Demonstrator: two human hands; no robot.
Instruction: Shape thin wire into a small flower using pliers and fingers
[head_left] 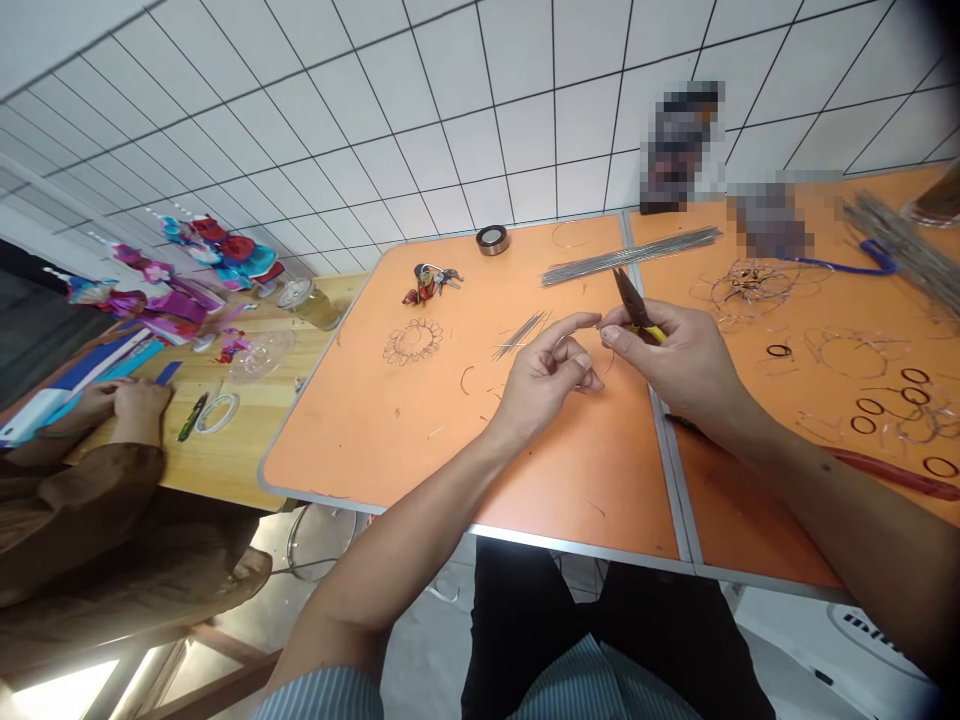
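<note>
Above the orange worktop point(420, 430), between front and back edges, the right hand point(679, 355) grips pliers point(634, 303): dark tapered nose upward, yellow handle. Left hand point(551, 375) half-curled, index extended beside right thumb; whether pinching fine, curved wire point(610, 366) cannot be determined.

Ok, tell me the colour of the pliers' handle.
The visible part of the handle is yellow; the head view shows it.

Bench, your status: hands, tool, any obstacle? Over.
Right hand holds pliers, tips pointing away. Left hand close beside, its hold too fine to tell. Short wires on orange table, apparently not blocking.
</note>
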